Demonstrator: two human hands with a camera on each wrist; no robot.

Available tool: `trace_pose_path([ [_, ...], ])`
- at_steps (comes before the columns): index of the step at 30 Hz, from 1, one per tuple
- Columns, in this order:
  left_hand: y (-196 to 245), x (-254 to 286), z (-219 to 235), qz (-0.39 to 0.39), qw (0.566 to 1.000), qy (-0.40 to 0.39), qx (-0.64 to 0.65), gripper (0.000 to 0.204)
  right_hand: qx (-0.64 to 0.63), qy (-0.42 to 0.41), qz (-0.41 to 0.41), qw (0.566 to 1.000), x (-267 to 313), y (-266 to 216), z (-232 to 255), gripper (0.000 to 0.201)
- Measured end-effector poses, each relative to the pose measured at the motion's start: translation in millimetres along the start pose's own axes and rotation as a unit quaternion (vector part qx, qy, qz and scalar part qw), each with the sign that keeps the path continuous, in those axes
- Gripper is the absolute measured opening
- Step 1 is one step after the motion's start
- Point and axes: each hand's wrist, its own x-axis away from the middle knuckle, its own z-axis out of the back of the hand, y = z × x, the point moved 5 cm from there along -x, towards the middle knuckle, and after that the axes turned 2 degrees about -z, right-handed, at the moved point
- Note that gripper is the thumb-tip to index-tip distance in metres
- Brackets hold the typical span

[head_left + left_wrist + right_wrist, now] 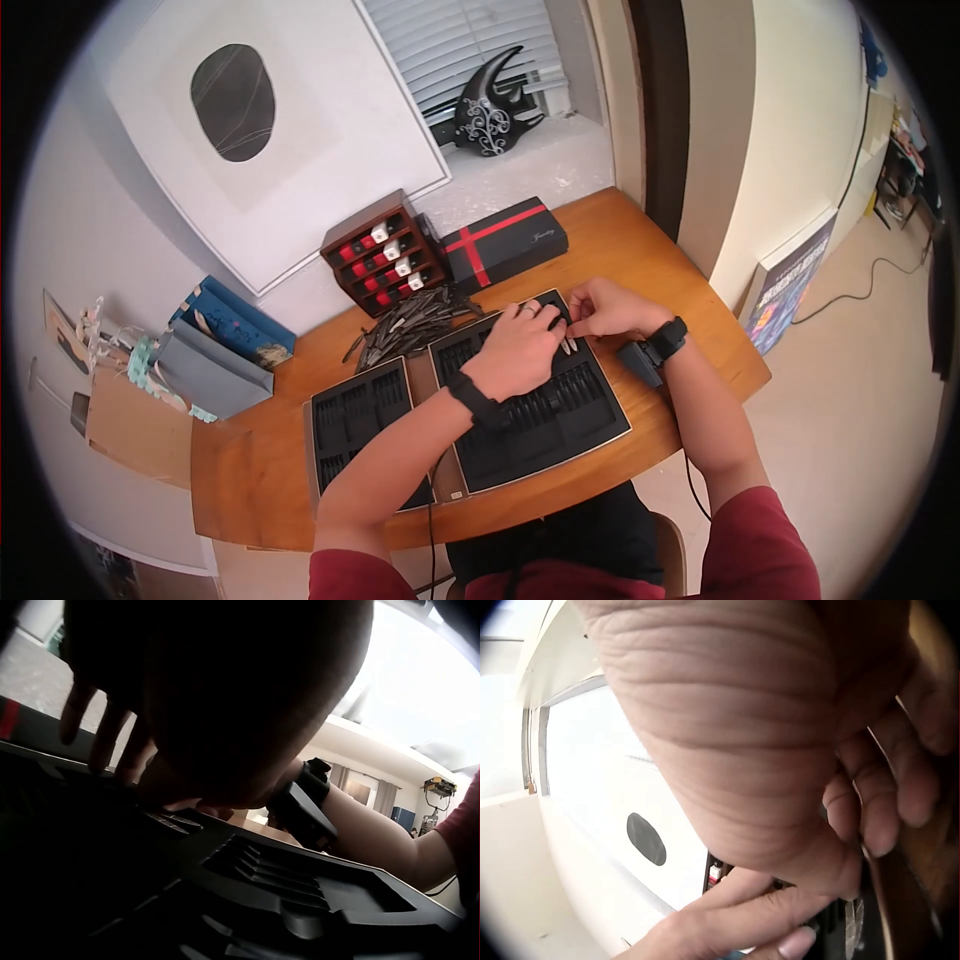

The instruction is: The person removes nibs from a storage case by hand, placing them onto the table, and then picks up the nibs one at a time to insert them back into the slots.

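An open folding case point(540, 450) with black slotted inserts lies on the table. My left hand point(515, 350) reaches across its right panel, fingers stretched toward the upper right corner. In the right wrist view, my left fingers point(742, 911) extend beside the right thumb. My right hand point(608, 308) meets the left fingertips at that corner, its fingers bent; I cannot tell whether it pinches anything. Just below the fingertips, slim light-patterned pieces point(571, 346) sit in the insert; they also show in the left wrist view as narrow pointed strips point(176, 823).
A heap of slim dark strips point(410, 325) lies behind the case. Beyond it are a wooden rack point(385, 255) with red and white items and a black box with red ribbon point(508, 240). Gift bags point(225, 360) stand at the left. The table's edge point(725, 405) curves round the right.
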Motion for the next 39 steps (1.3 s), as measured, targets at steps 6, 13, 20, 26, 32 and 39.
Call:
trace_pose_path([
  [6, -28, 8, 1, 0.014, 0.991, 0.065, 0.115, 0.034, -0.099, -0.006, -0.075, 0.992, -2, 4, 3, 0.025],
  [13, -130, 61, 21, 0.247, 0.966, 0.077, 0.003, 0.027, -0.107, 0.024, -0.075, 0.991, -6, 9, 6, 0.026],
  [20, -152, 74, 3, 0.282, 0.959, 0.013, 0.000, 0.018, -0.101, 0.029, -0.082, 0.991, -7, 12, 6, 0.025],
  [26, -154, 69, 17, 0.282, 0.957, 0.065, 0.030, 0.017, -0.099, 0.025, -0.081, 0.991, -5, 9, 6, 0.024],
  [32, -163, 69, 24, 0.344, 0.868, 0.075, 0.349, 0.029, -0.099, 0.021, -0.079, 0.992, -10, 16, 4, 0.025],
  [39, -102, 32, -5, 0.319, 0.714, -0.039, 0.622, 0.019, -0.094, 0.032, 0.006, 0.995, -4, -5, 2, 0.030],
])
